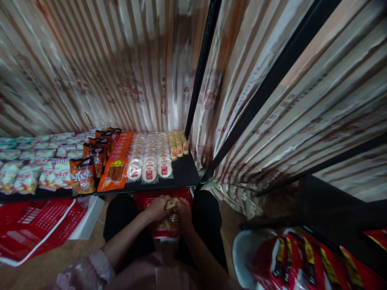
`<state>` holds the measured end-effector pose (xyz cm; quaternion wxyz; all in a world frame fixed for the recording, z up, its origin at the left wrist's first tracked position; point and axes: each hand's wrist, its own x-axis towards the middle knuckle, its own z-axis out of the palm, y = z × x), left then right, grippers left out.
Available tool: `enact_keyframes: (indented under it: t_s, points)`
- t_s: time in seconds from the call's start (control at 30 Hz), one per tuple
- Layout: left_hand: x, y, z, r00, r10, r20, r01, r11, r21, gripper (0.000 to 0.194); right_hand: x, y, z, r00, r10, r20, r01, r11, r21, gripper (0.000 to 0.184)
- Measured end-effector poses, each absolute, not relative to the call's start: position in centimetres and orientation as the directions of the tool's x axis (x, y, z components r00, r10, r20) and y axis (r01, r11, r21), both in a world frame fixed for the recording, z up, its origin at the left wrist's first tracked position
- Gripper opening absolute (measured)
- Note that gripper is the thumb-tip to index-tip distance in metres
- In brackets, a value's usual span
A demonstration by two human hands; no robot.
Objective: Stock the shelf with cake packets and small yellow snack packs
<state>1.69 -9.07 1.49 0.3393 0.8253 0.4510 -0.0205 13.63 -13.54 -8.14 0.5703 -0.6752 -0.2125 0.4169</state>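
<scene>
Between my knees, my left hand [159, 208] and my right hand [184, 211] are both closed on a small yellowish packet [172, 203], one at each side of it. Its print is too small and dim to read. Below the hands, more yellowish packets [165, 224] lie in a red basket [157, 196]. Ahead on the black shelf [181, 171], similar small yellow packets [178, 145] stand in short rows at the right end. Beside them are rows of round white wrapped cakes [149, 172].
Left along the shelf lie a flat orange packet [113, 177], orange-black snack bags [82, 176] and pale snack bags [56, 173]. A red basket [45, 217] is at lower left. Black posts [242, 133] rise before a striped curtain [136, 60]. Red packets [308, 257] fill the lower right.
</scene>
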Motion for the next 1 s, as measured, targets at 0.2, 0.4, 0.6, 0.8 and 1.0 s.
enact_keyframes:
  t_s: [0.2,0.4,0.6,0.8,1.0]
  points:
    - [1.9,-9.5,2.0,0.604,0.777,-0.177,0.664,-0.368,0.651,0.033,14.5,-13.5,-5.1,0.552,0.752,-0.36,-0.338,-0.193,-0.921,0.045]
    - [2.4,-10.0,2.9,0.568,0.816,-0.111,0.647,-0.359,0.672,0.042,15.2,-12.8,-3.8,0.547,0.765,-0.342,-0.455,-0.071,-0.888,0.042]
    - [3.0,-10.3,4.3,0.608,0.793,-0.026,0.65,-0.479,0.59,0.044,15.9,-11.7,-2.5,0.537,0.786,-0.307,-0.444,-0.046,-0.895,0.041]
    - [4.2,-10.8,3.4,0.572,0.819,-0.041,0.731,-0.486,0.479,0.064,16.5,-10.3,-1.1,0.555,0.788,-0.267,-0.384,-0.042,-0.922,0.04]
    - [4.4,-10.7,2.8,0.533,0.846,-0.018,0.678,-0.415,0.607,0.053,17.2,-10.3,-1.9,0.56,0.788,-0.257,-0.297,-0.099,-0.95,0.038]
